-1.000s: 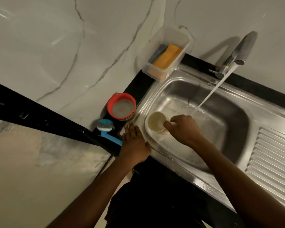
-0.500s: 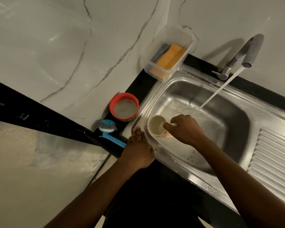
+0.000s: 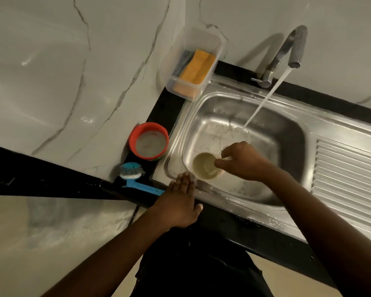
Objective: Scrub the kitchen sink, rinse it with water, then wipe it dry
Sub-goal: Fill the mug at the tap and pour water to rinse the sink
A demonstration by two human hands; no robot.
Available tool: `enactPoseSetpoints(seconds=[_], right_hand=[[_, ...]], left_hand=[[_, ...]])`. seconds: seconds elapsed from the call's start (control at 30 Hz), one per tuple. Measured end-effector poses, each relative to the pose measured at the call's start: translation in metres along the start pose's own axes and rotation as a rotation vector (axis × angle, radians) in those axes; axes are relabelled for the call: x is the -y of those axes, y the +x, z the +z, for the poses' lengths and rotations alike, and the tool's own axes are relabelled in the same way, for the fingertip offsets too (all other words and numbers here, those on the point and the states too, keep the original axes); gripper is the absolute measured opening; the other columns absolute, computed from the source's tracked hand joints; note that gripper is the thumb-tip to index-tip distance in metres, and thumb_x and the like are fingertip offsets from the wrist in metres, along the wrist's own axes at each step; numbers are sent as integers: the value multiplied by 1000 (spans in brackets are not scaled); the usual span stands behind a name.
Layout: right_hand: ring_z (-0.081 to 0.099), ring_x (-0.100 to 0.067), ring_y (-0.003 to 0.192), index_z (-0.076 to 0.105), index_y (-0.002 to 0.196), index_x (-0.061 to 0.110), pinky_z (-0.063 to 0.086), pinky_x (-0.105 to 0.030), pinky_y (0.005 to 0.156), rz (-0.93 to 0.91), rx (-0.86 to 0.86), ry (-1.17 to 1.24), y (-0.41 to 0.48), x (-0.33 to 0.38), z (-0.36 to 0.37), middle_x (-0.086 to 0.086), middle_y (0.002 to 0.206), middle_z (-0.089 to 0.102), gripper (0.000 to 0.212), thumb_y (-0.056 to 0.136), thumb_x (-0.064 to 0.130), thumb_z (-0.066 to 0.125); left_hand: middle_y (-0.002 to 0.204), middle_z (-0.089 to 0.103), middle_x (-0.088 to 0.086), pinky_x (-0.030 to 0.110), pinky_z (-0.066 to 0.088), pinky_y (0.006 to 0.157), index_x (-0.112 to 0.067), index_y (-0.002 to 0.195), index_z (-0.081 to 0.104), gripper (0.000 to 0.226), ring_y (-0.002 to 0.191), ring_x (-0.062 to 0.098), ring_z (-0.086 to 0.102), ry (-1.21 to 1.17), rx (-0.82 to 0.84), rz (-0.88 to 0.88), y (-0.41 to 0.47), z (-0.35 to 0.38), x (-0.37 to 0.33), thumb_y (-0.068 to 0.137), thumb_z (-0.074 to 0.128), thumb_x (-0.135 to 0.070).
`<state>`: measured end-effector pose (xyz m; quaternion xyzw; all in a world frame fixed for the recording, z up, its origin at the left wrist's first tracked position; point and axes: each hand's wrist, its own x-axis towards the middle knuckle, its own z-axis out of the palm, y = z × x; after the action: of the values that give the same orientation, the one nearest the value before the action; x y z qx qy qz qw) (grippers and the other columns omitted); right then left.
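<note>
Cup [image 3: 205, 166] in the sink [image 3: 276, 125] – bowl [image 3: 149, 141] and brush [image 3: 130, 171] on its left, container [image 3: 193, 63] behind them

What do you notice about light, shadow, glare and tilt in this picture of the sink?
Head view: dim, warm light; the tap casts a soft shadow on the wall beside it; pale glare streaks sit on the wall and the wet sink; the frame is tilted, so the sink runs diagonally; nothing is badly blurred.

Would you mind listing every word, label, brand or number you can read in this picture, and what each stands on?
No text can be read anywhere in this view.
The cup in the right hand: any print on its side is hidden or too blurred to read.
The red bowl, clear container, brush and tap: no lettering shows.
</note>
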<state>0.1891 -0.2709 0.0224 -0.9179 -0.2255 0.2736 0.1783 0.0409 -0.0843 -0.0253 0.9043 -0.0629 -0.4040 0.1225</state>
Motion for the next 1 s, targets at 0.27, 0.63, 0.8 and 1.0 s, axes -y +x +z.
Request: enactPoseSetpoints(seconds=[0.27,0.63,0.8,1.0], right_hand=[[61,-8,57,68,57,26,52,-34,63,136,-139,93,-64,-57,-19,11,57,65,39,93,42,67],[63,-25,75,73,80,26,54,-36,72,-31,-144,-165,-84,-48,4,-3,80,70,41,89,62,57],[67,-25,82,79,95,28,57,-38,77,-31,-137,-159,-94,-61,2,-1,92,75,45,89,65,55],[62,-21,71,71,76,29,53,-34,68,36,-140,-160,-112,-87,-7,6,72,64,39,90,62,56]], left_hand=[[172,-23,12,43,-3,131,-9,165,-14,87,160,27,-20,0,67,110,-1,6,-47,108,31,-56],[172,-18,19,51,-4,131,-7,165,-9,88,159,33,-20,-40,-287,-122,11,55,-82,105,23,-63],[175,-3,16,54,-2,130,-11,167,3,84,161,29,-15,89,-325,20,17,61,-89,104,20,-64],[172,-23,2,40,-8,131,-19,165,-17,81,157,16,-26,83,-257,162,0,65,-96,107,19,-63]])
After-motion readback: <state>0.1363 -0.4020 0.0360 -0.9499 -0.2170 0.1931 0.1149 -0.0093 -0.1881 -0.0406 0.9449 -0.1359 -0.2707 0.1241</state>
